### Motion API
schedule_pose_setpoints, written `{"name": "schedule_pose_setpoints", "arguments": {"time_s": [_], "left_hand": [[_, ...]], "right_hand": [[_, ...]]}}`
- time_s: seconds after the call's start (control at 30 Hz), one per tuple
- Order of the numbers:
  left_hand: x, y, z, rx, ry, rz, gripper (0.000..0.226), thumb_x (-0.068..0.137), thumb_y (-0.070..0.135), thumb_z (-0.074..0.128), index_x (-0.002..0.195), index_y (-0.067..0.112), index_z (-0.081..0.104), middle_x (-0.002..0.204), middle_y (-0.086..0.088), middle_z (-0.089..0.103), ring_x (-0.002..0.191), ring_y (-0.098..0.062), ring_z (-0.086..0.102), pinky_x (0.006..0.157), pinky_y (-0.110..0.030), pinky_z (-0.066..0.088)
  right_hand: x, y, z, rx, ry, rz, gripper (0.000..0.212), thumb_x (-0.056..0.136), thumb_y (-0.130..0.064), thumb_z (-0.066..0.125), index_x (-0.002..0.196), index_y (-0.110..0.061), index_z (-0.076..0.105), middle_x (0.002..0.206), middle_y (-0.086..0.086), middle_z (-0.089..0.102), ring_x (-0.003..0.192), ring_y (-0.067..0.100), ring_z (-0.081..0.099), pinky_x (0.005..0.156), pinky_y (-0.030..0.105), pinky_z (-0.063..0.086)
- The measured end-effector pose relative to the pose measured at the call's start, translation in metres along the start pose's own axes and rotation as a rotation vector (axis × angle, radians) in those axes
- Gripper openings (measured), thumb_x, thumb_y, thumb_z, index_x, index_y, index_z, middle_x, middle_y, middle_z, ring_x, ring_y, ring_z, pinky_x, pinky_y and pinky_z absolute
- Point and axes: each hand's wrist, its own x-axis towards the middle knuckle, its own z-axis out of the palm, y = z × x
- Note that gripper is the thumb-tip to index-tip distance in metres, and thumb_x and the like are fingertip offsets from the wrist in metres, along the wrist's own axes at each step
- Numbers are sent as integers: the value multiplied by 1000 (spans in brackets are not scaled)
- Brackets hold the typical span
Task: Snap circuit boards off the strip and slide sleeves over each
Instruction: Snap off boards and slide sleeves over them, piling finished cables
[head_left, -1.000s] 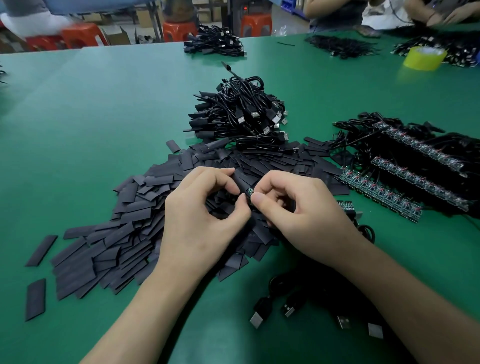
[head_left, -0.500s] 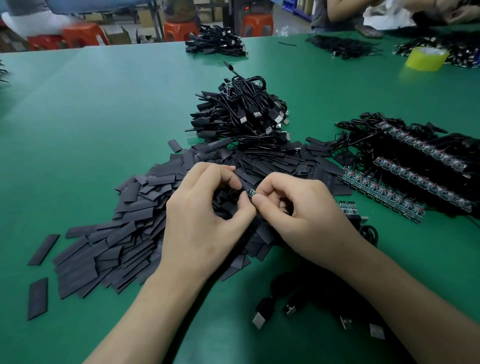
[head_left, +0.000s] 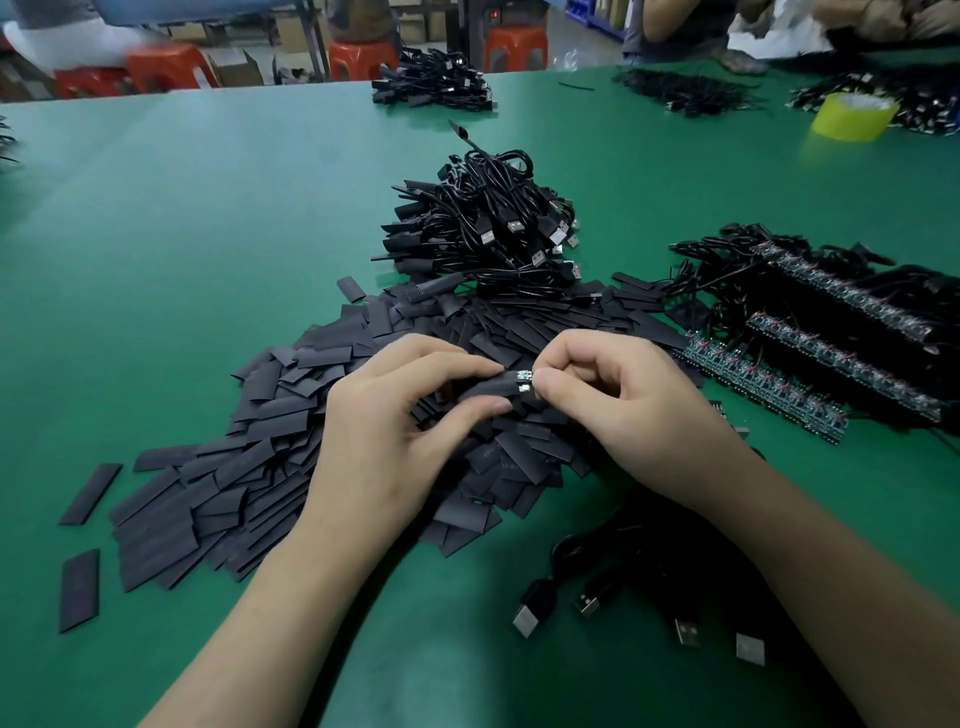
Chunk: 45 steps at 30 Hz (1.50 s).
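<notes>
The fingers (head_left: 470, 364) of the left hand (head_left: 384, 452) are curled, thumb and forefinger pinching a short, flattened black heat-shrink sleeve (head_left: 485, 391) near its open end. Facing them, the right hand (head_left: 628, 410) pinches a tiny green circuit board (head_left: 523, 380) by its right end, so that its bare tip with pale solder spots meets the sleeve's mouth. Whether the board has entered the tube I cannot tell. The board looks light, thin and stiff, likely brittle at its soldered joints, so it is best held by its long edges rather than its faces. The sleeve looks soft, smooth and nearly weightless, and probably wants a squeeze on its creased edges to gape open. Under the 2 hands lies a broad heap of matte black flat sleeves (head_left: 249, 483), rectangular and slightly curled, spilling leftward. To the right, long strips of green circuit boards (head_left: 763, 387) with red wires lie side by side on tangled black leads. Beyond the heap stands a mound of glossy black USB cables (head_left: 493, 228) with metal plugs, and a few more cables (head_left: 613, 592) lie near the right forearm. The green bench (head_left: 182, 234) is smooth and matte, with a yellow tape roll (head_left: 852, 117) at its far right.
</notes>
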Motion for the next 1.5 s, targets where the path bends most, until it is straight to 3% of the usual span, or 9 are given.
{"name": "schedule_pose_setpoints", "arguments": {"time_s": [0.37,0.47,0.63,1.03,1.3,1.5], "left_hand": [[-1,2,2,-119,-19,11,18,87,21,80,106,19,80,97,8,71,92,-10,68,83,-17,47],[-2,2,2,-157,-19,-6,19,88,21,79,106,20,80,97,8,71,93,-11,68,83,-17,47],[-1,4,3,-176,-26,-7,19,87,21,79,106,19,80,97,7,71,93,-12,68,84,-16,47],[-2,2,2,-90,-22,75,19,88,18,79,106,14,80,97,4,72,92,-7,68,85,-15,47],[-2,1,3,-84,-19,87,17,88,17,79,104,13,81,98,3,75,92,-8,70,84,-22,53],[-2,2,2,-107,-6,80,16,88,18,80,104,14,81,98,6,75,91,-7,71,82,-20,52]], "right_hand": [[4,6,-1,95,-63,-14,28,92,-47,54,87,-22,64,72,19,55,63,21,41,63,40,35],[5,7,-2,109,-73,-20,26,92,-46,54,86,-23,64,70,18,51,63,21,38,62,39,32],[4,8,-3,107,-75,-15,26,93,-45,54,85,-23,64,63,-2,47,60,19,37,59,37,30],[3,6,-1,95,-96,-11,22,97,-38,54,83,-23,64,63,1,44,59,16,33,58,35,27],[3,4,0,107,-112,1,22,96,-36,55,84,-20,63,65,4,47,60,15,35,59,34,28],[4,4,-1,127,-108,13,21,94,-37,55,82,-23,64,63,-2,48,59,11,36,57,28,29]]}}
